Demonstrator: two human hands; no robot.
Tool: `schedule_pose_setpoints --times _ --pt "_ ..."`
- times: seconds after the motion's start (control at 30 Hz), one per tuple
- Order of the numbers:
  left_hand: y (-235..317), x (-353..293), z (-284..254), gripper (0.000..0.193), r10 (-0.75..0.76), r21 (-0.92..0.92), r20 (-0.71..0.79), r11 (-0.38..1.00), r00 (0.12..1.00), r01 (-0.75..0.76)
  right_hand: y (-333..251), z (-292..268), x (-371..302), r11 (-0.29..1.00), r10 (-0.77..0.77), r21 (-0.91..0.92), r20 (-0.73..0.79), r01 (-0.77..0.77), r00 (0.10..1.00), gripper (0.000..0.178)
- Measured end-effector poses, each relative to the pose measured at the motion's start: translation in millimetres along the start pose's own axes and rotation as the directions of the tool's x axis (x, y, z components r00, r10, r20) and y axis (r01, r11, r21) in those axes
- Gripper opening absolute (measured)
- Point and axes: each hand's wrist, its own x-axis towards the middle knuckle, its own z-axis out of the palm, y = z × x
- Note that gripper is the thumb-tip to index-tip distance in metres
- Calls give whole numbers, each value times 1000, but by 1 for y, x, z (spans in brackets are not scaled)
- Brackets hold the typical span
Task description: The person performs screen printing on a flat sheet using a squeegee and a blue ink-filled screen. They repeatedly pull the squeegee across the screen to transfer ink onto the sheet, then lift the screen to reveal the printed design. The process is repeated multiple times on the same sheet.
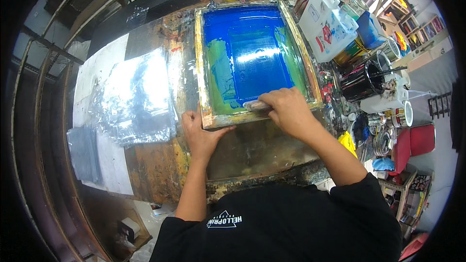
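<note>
While the left hand (200, 132) splays against the rectangular frame (201, 63), the right hand (287, 109) clenches an apparent squeegee (254, 105) inside it, near glossy ink (259, 78).

The ink (259, 39) looks glossy, the frame (199, 63) rough and crusted, the plastic sheets (141, 102) shiny, the desk (150, 177) rough, the plastic jug (332, 19) smooth, the cloth shirt (301, 228) matt.

One framed screen (252, 63), one squeegee (256, 105), one red chair (421, 138).
</note>
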Motion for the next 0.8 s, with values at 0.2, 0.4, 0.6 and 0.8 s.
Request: schedule_pose_setpoints --times 0.2,0.4,0.6,0.8 --pt "0 2 2 91 20 43 6 999 1000 -21 -12 22 2 981 37 -187 -42 -44 998 30" --pt "-3 4 1 89 30 -7 14 1000 999 -30 8 36 44 981 -3 -190 -159 -28 987 27" --pt "1 5 -1 83 5 0 29 1000 1000 -5 53 57 122 968 10 -245 -205 -61 979 29" --pt "-2 1 -1 82 5 -3 -3 1000 1000 -5 85 24 197 974 61 -218 12 -57 998 32"
